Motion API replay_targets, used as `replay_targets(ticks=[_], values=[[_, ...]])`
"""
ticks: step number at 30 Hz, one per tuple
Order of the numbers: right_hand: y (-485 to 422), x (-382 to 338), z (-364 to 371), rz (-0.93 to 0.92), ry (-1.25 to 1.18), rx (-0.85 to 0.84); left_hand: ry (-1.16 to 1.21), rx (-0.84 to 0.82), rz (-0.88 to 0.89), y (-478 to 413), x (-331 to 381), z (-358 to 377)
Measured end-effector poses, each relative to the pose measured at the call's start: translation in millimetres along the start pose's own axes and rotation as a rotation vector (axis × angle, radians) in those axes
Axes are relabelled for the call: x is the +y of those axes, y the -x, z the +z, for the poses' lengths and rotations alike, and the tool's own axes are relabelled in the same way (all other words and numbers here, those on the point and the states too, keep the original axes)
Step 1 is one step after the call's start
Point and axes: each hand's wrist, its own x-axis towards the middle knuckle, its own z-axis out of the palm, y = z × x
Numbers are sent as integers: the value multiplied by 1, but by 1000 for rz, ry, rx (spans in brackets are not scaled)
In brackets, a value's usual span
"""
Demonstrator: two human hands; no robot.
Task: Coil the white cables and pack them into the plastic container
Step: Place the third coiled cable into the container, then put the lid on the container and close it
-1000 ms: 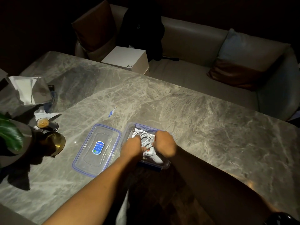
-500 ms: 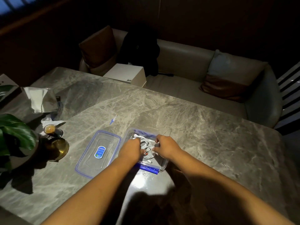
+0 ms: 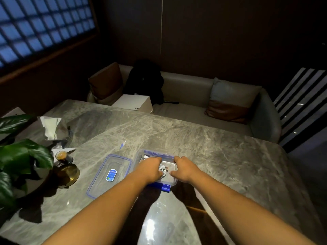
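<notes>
A clear plastic container with blue clips stands on the marble table in front of me. A bundle of coiled white cables lies inside it. My left hand reaches into the container from the left, with its fingers curled down over the cables. At the container's right wall, my right hand curls its fingers over the rim and has its thumb inside, near the cables. The hands hide most of the bundle.
The container's clear lid, with a blue label, lies flat just to the left. Further left are a brass dish, a small cup, crumpled tissue and a leafy plant. A sofa with a white box lies beyond the table.
The camera has tilted up and back. My hands have spread a little apart over the container. The right hand has shifted from the cables to the right rim.
</notes>
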Motion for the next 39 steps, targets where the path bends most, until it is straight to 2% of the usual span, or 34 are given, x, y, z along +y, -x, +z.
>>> replay_targets(ticks=[6,13,18,31,39], values=[[21,-2,-1,33,29,-38,-77,27,43,17,9,3],[29,-12,2,26,44,-35,-63,29,76,25,-2,3],[27,-30,7,-42,15,-23,-8,59,77,29,-21,1],[-6,-108,68,-34,-78,-186,34,56,-156,59,-142,-4],[-21,-160,138,130,-298,-217,142,86,-239,70,-210,12]])
